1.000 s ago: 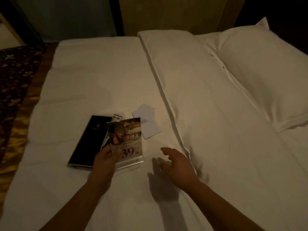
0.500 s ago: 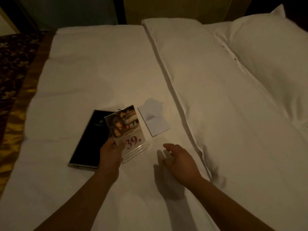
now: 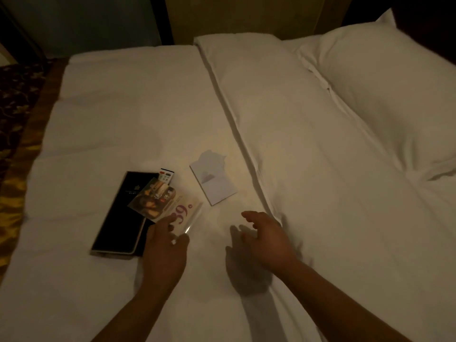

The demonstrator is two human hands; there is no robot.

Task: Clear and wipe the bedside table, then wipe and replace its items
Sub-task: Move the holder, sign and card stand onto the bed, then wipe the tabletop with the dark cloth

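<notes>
My left hand (image 3: 164, 245) grips the clear base of an acrylic sign holder (image 3: 165, 202) printed with "39"; the sign is tipped flat, resting partly on a black folder (image 3: 116, 218) that lies on the white bed (image 3: 128, 114). The top of a small remote control (image 3: 166, 175) pokes out from under the sign. A white notepad (image 3: 213, 181) with a torn top sheet lies just right of them. To the right of the sign, my right hand (image 3: 266, 236) hovers over the sheet, fingers spread, holding nothing.
Two white pillows (image 3: 385, 95) lie across the right side of the bed. A patterned gold and dark bed runner (image 3: 17, 124) covers the left edge. A dark wall and headboard (image 3: 222, 16) stand behind.
The sign holder stood upright in my left hand; now it is tilted down flat onto the folder. My right hand stays open beside it. The view has shifted slightly.
</notes>
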